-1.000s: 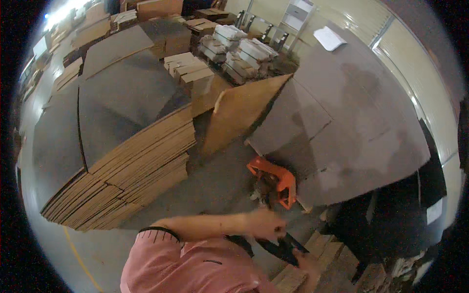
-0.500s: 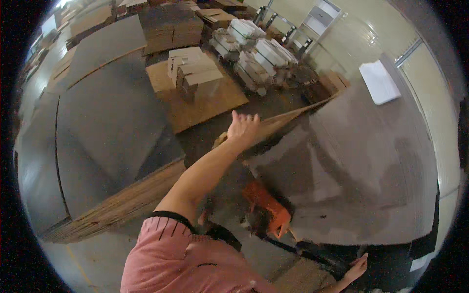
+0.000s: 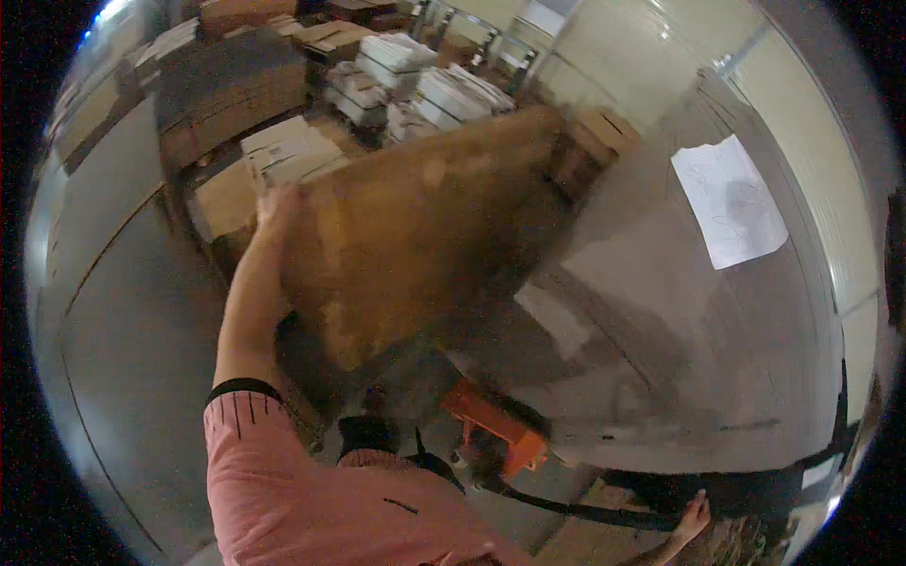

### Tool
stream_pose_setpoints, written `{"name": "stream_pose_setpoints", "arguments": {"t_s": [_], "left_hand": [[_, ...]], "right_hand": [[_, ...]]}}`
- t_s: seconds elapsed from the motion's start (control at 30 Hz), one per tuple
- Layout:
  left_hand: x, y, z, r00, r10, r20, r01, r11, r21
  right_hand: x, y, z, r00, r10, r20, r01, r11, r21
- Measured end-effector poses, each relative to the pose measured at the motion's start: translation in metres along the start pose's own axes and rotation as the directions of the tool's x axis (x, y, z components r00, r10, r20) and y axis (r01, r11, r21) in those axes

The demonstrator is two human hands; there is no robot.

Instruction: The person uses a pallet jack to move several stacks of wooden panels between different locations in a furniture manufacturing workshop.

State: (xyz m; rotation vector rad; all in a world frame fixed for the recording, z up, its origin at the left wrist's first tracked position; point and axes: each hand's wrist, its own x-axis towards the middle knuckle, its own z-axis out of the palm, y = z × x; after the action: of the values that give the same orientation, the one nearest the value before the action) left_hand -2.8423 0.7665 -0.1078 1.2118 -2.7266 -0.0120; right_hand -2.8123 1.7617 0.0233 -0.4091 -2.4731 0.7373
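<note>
Sheet of brown cardboard, large, flat, motion-blurred, tilted up left of broad matte grey board; long axis runs left to upper right. Left hand clamped on its upper-left edge. Right hand well apart, near curved black bar; can't tell if gripping.

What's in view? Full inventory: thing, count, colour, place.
Large board: one, brown, tilted across the middle
Flat sheets: at least two, grey, left side
Stack: one, greyish top, right side
Paper: one, white, on that stack
Pallet jack: one, orange, lower middle
Bar: one, black, from jack toward right hand
Bundles: several, white, back
Boxes: several, tan and brown, back
Wall: one, cream, upper right
Shirt: one, pink, bottom
Left hand: one, bare, at board's upper left corner
Right hand: one, bare, lower right, grip unclear
</note>
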Motion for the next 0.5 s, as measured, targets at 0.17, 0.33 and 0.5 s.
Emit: {"name": "stream_pose_setpoints", "arguments": {"t_s": [0.17, 0.33, 0.5], "left_hand": [[0.072, -0.071, 0.072, 0.993, -0.048, -0.103, 0.065, 0.984, 0.166], [0.102, -0.120, 0.128, 0.961, -0.253, 0.113, 0.268, 0.952, -0.145], [0.105, -0.143, 0.138, 0.955, -0.292, -0.055, 0.264, 0.919, -0.292]], "right_hand": [[0.000, 0.013, 0.000, 0.903, -0.115, -0.414, 0.032, 0.979, -0.203], [0.026, 0.045, -0.020, 0.988, -0.156, -0.006, 0.153, 0.976, -0.158], [0.046, 0.049, -0.021, 0.985, 0.170, -0.007, -0.165, 0.945, -0.282]]}}
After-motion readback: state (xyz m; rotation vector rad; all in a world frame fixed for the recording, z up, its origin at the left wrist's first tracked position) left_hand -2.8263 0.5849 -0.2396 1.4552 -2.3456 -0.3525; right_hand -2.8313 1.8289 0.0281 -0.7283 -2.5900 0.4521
